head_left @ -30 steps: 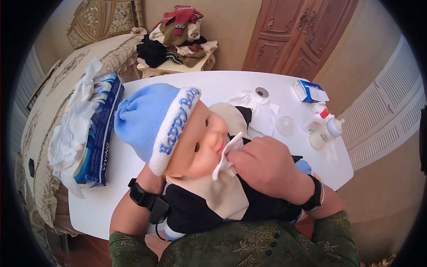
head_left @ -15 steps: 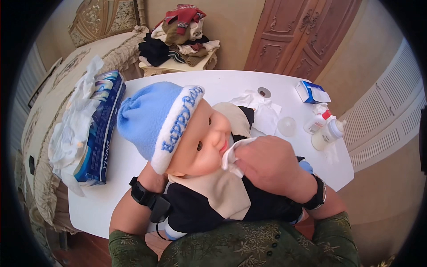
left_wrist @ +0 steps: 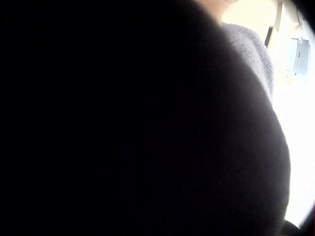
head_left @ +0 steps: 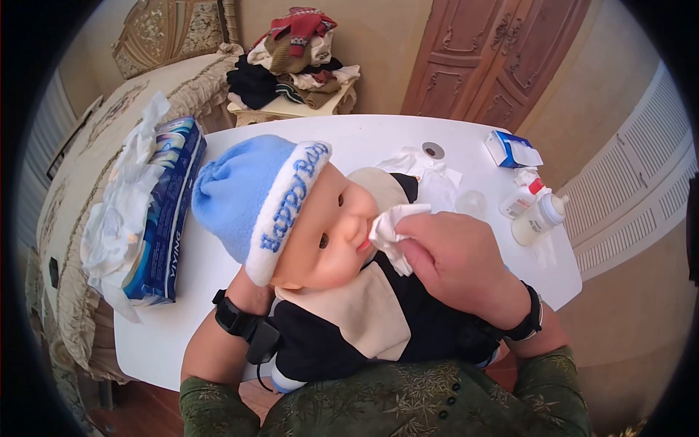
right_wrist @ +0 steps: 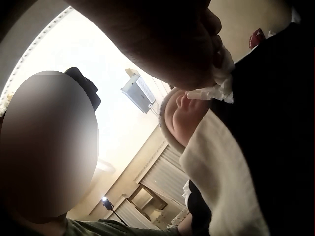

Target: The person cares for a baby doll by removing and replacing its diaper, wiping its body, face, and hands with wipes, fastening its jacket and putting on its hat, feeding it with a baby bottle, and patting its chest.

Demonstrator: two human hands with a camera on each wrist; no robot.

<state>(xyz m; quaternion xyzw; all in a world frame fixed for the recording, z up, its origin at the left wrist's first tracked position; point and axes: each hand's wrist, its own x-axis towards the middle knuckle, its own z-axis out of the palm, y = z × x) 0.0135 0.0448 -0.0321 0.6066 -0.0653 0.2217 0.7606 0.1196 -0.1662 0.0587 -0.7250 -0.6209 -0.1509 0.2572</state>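
A baby doll (head_left: 313,258) in a blue knit hat (head_left: 244,193) and a black top with a broad cream collar (head_left: 368,309) lies across the person's front, face tipped up. My right hand (head_left: 462,262) pinches a crumpled white tissue (head_left: 393,231) beside the doll's mouth. In the right wrist view the tissue (right_wrist: 221,91) overlaps the doll's lower face (right_wrist: 184,115). Under the back of the doll's head is my left hand (head_left: 255,293), its fingers hidden behind the hat and head. Dark cloth fills most of the left wrist view.
On the white table (head_left: 349,135) are an open blue tissue pack (head_left: 171,218) at left, and a milk bottle (head_left: 537,221), a red-and-white bottle (head_left: 518,200) and a blue box (head_left: 513,149) at right. Loose white tissue (head_left: 429,182) and a roll (head_left: 433,151) lie beyond the doll.
My right hand has drawn back a little to the right and turned, so the thumb now shows. The tissue moved from below the mouth to beside it. The left hand stays put.
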